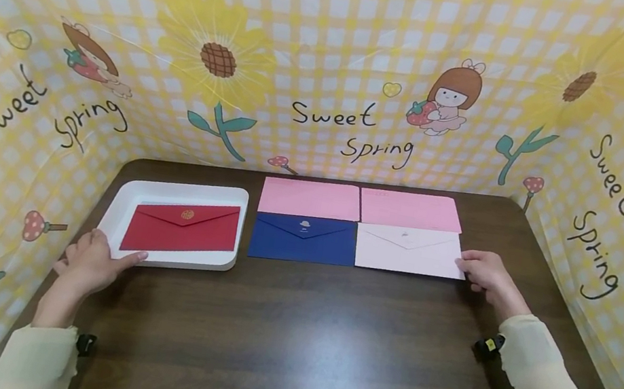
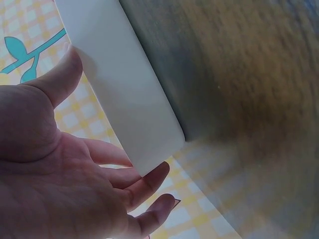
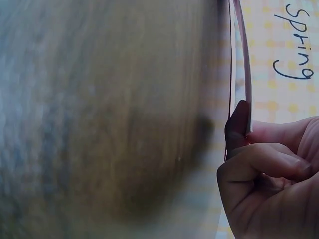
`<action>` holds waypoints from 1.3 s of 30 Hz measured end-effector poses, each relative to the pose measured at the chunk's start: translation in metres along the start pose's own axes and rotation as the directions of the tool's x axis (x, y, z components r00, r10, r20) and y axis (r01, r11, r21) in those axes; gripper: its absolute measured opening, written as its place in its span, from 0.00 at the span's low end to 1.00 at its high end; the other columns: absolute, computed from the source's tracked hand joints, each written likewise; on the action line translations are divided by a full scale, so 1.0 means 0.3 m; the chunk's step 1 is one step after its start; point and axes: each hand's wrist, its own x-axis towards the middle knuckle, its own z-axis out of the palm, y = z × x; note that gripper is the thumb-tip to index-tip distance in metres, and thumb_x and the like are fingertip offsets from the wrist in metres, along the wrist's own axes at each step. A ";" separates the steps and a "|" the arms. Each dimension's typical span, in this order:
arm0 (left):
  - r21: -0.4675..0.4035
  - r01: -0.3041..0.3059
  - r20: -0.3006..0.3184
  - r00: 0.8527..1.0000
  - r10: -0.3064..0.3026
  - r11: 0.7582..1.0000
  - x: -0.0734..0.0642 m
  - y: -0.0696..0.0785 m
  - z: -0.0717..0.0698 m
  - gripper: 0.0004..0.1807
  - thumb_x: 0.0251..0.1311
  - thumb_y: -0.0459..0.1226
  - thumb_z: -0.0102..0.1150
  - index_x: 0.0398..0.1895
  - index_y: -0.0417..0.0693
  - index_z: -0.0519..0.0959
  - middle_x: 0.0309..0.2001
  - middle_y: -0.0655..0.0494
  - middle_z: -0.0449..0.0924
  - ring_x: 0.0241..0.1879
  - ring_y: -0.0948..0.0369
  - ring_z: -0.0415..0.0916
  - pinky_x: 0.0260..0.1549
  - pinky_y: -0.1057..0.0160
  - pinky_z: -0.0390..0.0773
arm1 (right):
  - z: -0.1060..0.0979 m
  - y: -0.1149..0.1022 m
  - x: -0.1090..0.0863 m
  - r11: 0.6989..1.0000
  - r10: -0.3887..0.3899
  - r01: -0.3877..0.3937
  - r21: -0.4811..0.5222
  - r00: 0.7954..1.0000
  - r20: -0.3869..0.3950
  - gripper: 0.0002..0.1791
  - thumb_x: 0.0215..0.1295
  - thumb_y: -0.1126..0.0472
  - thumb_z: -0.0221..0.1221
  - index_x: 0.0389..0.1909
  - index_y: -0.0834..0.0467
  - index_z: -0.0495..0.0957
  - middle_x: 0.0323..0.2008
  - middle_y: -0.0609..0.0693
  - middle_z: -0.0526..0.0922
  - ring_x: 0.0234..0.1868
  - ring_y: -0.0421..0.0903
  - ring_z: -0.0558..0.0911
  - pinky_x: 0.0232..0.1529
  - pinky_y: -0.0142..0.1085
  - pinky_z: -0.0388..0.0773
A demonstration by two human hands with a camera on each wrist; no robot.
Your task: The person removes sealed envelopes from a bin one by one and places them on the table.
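A white tray point(image 1: 226, 261) on the left of the table holds a red envelope point(image 1: 182, 231) with a gold emblem on its flap. My left hand point(image 1: 93, 261) grips the tray's near left corner, thumb along the front and fingers round the side. In the left wrist view the tray's pale outer wall point(image 2: 119, 89) lies between thumb and fingers. At the right, my right hand point(image 1: 485, 273) pinches the right edge of a pale pink envelope point(image 1: 407, 255). The right wrist view shows that envelope's thin edge point(image 3: 244, 64) between thumb and finger, slightly bowed.
A dark blue envelope point(image 1: 303, 245) lies left of the pale one. Behind them are two pink envelopes, one at left point(image 1: 310, 198) and one at right point(image 1: 410, 210). A yellow checked cloth point(image 1: 338, 40) stands round the back and sides of the brown table point(image 1: 287, 342).
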 end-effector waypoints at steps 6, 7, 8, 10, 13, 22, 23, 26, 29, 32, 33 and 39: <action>-0.007 0.000 0.000 1.000 0.000 1.000 -0.004 -0.001 0.003 0.61 0.67 0.56 0.65 0.72 0.12 0.43 0.65 0.14 0.47 0.63 0.20 0.48 0.59 0.20 0.51 | -0.003 0.003 0.001 1.000 0.016 -0.016 -0.021 1.000 -0.011 0.22 0.77 0.64 0.56 0.62 0.77 0.70 0.17 0.41 0.68 0.20 0.38 0.67 0.27 0.33 0.71; -0.008 -0.002 0.000 1.000 0.002 1.000 -0.005 -0.001 0.003 0.61 0.67 0.56 0.65 0.72 0.12 0.44 0.64 0.14 0.47 0.63 0.20 0.48 0.59 0.20 0.51 | -0.003 0.003 0.001 1.000 0.017 -0.018 -0.025 1.000 -0.013 0.22 0.77 0.64 0.56 0.62 0.76 0.70 0.17 0.41 0.68 0.20 0.38 0.67 0.27 0.33 0.71; -0.008 -0.004 0.001 1.000 0.004 1.000 -0.006 -0.001 0.003 0.61 0.67 0.56 0.65 0.71 0.12 0.44 0.64 0.14 0.47 0.63 0.20 0.48 0.59 0.20 0.51 | -0.002 0.003 0.001 0.999 0.020 -0.020 -0.029 1.000 -0.015 0.22 0.77 0.64 0.56 0.62 0.76 0.71 0.17 0.41 0.68 0.20 0.38 0.68 0.27 0.34 0.71; -0.010 -0.008 0.001 1.000 0.008 1.000 -0.008 -0.001 0.003 0.61 0.66 0.56 0.66 0.71 0.12 0.44 0.64 0.14 0.47 0.63 0.20 0.48 0.59 0.19 0.51 | 0.000 0.003 0.001 0.999 0.022 -0.023 -0.035 1.000 -0.017 0.21 0.77 0.64 0.56 0.62 0.76 0.71 0.17 0.41 0.68 0.20 0.38 0.68 0.28 0.34 0.71; -0.009 -0.016 0.001 1.000 0.016 1.000 -0.009 -0.001 0.002 0.61 0.66 0.56 0.65 0.71 0.11 0.44 0.64 0.14 0.47 0.63 0.19 0.48 0.58 0.19 0.51 | -0.002 0.003 0.003 0.999 0.022 -0.023 -0.044 1.000 -0.018 0.22 0.78 0.64 0.56 0.63 0.76 0.71 0.17 0.41 0.68 0.20 0.38 0.68 0.28 0.34 0.72; -0.010 -0.019 -0.005 1.000 0.019 1.000 -0.007 0.002 -0.002 0.61 0.66 0.56 0.66 0.71 0.12 0.44 0.64 0.14 0.47 0.62 0.20 0.48 0.58 0.19 0.51 | -0.004 -0.004 0.005 0.998 0.023 -0.024 -0.057 0.999 -0.023 0.24 0.78 0.64 0.56 0.65 0.77 0.69 0.17 0.41 0.67 0.20 0.38 0.67 0.27 0.32 0.72; -0.011 -0.019 -0.004 1.000 0.019 1.000 -0.007 0.002 -0.002 0.62 0.66 0.56 0.66 0.72 0.12 0.43 0.65 0.14 0.47 0.63 0.20 0.48 0.58 0.19 0.50 | -0.003 -0.004 0.006 0.998 0.027 -0.028 -0.060 0.999 -0.025 0.24 0.78 0.63 0.56 0.65 0.77 0.69 0.17 0.41 0.67 0.20 0.38 0.68 0.27 0.32 0.72; -0.011 -0.019 -0.003 1.000 0.019 1.000 -0.006 0.002 -0.001 0.62 0.65 0.56 0.67 0.72 0.11 0.43 0.65 0.14 0.47 0.63 0.20 0.48 0.59 0.19 0.50 | -0.003 -0.002 0.010 0.997 0.037 -0.039 -0.070 0.999 -0.032 0.25 0.78 0.63 0.56 0.66 0.77 0.69 0.18 0.42 0.68 0.21 0.39 0.69 0.28 0.33 0.73; -0.010 -0.017 -0.004 1.000 0.017 1.000 -0.007 0.003 -0.003 0.62 0.66 0.56 0.66 0.72 0.12 0.43 0.65 0.14 0.47 0.63 0.20 0.48 0.59 0.19 0.50 | -0.004 -0.001 0.011 0.995 0.054 -0.057 -0.077 0.998 -0.041 0.26 0.79 0.62 0.57 0.68 0.76 0.70 0.18 0.42 0.68 0.21 0.39 0.69 0.28 0.33 0.74; -0.009 -0.017 -0.004 1.000 0.017 1.000 -0.007 0.002 -0.003 0.62 0.66 0.56 0.66 0.72 0.12 0.43 0.66 0.14 0.46 0.63 0.19 0.48 0.58 0.19 0.50 | -0.005 -0.001 0.011 0.995 0.064 -0.068 -0.078 0.996 -0.055 0.26 0.79 0.60 0.57 0.68 0.76 0.70 0.18 0.43 0.68 0.21 0.39 0.69 0.27 0.33 0.74; -0.010 -0.018 -0.004 1.000 0.018 1.000 -0.007 0.002 -0.003 0.62 0.66 0.56 0.66 0.72 0.12 0.43 0.66 0.14 0.46 0.63 0.19 0.48 0.58 0.19 0.50 | -0.006 0.000 0.011 0.994 0.064 -0.069 -0.081 0.996 -0.061 0.26 0.79 0.60 0.57 0.67 0.75 0.70 0.18 0.43 0.68 0.21 0.39 0.69 0.27 0.32 0.74; -0.011 -0.021 -0.001 1.000 0.021 1.000 -0.007 -0.002 -0.002 0.63 0.66 0.57 0.66 0.72 0.11 0.43 0.65 0.14 0.47 0.63 0.19 0.48 0.58 0.19 0.50 | -0.006 0.003 0.012 0.994 0.039 -0.047 -0.102 0.996 -0.079 0.26 0.78 0.59 0.59 0.64 0.76 0.73 0.19 0.43 0.69 0.22 0.40 0.71 0.27 0.33 0.75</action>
